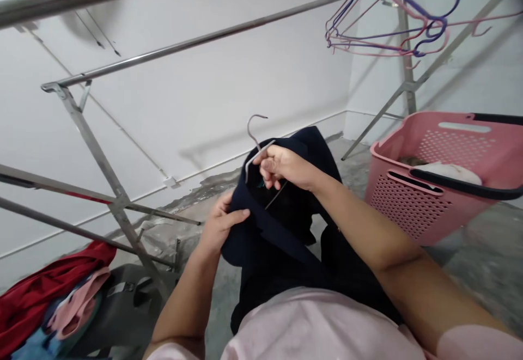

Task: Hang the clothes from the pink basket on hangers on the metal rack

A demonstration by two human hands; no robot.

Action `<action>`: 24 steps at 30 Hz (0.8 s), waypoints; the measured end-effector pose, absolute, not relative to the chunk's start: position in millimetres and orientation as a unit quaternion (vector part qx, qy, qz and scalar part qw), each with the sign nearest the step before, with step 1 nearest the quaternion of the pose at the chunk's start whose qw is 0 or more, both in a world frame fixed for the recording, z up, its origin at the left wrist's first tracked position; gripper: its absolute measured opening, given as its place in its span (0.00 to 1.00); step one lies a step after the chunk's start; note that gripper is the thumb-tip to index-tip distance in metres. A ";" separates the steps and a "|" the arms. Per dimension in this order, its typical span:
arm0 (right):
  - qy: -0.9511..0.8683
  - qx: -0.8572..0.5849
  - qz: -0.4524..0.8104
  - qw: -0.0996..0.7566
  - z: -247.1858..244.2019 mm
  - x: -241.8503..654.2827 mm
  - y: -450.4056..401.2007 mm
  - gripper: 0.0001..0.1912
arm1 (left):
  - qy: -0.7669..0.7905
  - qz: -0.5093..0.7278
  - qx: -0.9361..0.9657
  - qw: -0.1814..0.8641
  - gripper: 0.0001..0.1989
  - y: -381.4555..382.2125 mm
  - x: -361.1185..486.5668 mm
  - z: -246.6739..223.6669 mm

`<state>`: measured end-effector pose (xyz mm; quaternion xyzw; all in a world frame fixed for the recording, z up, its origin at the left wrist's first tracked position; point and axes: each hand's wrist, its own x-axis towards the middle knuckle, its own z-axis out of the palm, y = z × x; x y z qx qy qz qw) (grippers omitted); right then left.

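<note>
We hold dark garment (253, 235) centrally, near side: left hand (220, 221) clamped on its fabric, right hand (286, 166) gripping hanger (267, 147). Hanger insertion at neckline looks partly done; seating shoulders seems outstanding.

The garment (245, 243) you have is dark navy, looking black inside, and its hanger (248, 130) is pale grey. Your shirt (310, 327) is light pink. You see a pink basket (408, 207) patterned with small holes, its handle (461, 185) black, pink and purple spare hangers (439, 21), a silver rail (183, 47), a white wall (265, 71), mottled grey floor (486, 273), and red cloth (53, 281), pink cloth (77, 311) and light blue cloth (35, 346).
</note>
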<state>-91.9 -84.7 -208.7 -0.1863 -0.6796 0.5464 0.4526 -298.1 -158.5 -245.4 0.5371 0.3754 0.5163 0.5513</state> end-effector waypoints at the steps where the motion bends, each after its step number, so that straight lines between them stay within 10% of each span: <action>1: -0.703 -0.240 0.468 0.478 -215.2 -79.7 -82.9 0.22 | 0.385 0.525 0.534 0.540 0.19 -161.6 -304.0 -239.2; 9: -0.559 -0.435 0.165 0.687 -280.7 11.4 -18.1 0.20 | 0.413 0.456 0.694 0.375 0.09 -187.9 -343.6 -182.7; 14: -0.653 -0.372 0.268 0.603 -293.9 19.3 7.5 0.22 | 0.409 0.397 0.739 0.360 0.08 -209.7 -333.6 -158.7; 19: -0.586 -0.529 0.104 0.605 -318.4 34.4 12.0 0.19 | 0.447 0.423 0.650 0.446 0.13 -204.0 -326.5 -157.3; 24: -0.608 -0.702 0.088 0.362 -364.0 28.0 3.3 0.22 | 0.449 0.390 0.612 0.521 0.17 -193.4 -319.7 -154.0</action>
